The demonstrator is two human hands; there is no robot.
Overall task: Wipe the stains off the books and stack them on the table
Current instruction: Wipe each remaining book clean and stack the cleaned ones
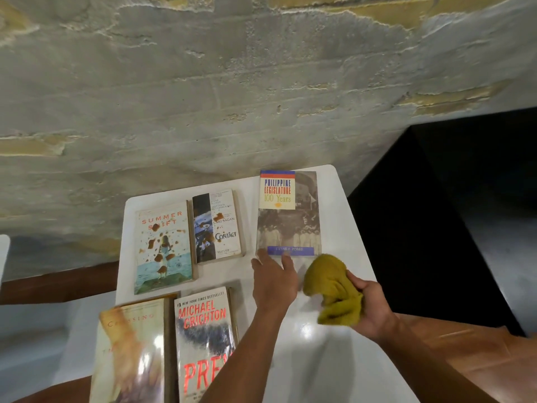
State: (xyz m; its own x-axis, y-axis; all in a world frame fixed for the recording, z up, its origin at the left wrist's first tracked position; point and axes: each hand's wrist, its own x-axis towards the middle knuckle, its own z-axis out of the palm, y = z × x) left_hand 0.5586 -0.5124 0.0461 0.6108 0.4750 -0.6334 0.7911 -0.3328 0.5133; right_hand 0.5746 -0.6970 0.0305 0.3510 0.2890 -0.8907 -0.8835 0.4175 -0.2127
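Several books lie flat on a white table [328, 359]. The "Philippine Legislature" book [289, 225] sits at the far right. My left hand [273, 282] rests at its near edge, fingers spread and touching the cover. Just right of it, my right hand [370, 308] grips a crumpled mustard-yellow cloth [331, 289] held above the table. "Summer Sisters" [162, 248] and "Contact" [216, 226] carry brown stains. Nearer me lie the Michael Crichton book [203, 341] and a pale book [130, 353], whose cover glares.
A rough grey plastered wall [203, 97] rises right behind the table. A dark drop [436, 228] lies past the table's right edge, and brown flooring [479, 359] shows at the lower right.
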